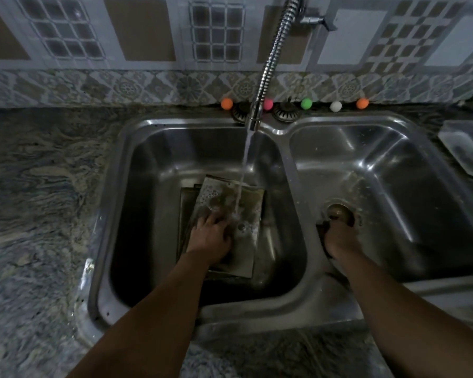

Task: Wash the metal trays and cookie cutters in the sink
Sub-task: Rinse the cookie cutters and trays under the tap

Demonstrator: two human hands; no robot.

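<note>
The soapy, tarnished rectangular metal tray [230, 211] lies lengthwise under the left hand [212, 237], whose grip presses it; the right hand [339, 238], in the other basin, grip indiscernible.

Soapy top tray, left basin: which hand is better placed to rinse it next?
Left. The left hand already rests on the top tray under the water stream. The right hand is in the right basin, by the drain.

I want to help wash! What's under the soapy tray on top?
Under the soapy tray lie more metal trays, edges showing, in the left basin. The left hand covers part; how many is unclear.
</note>
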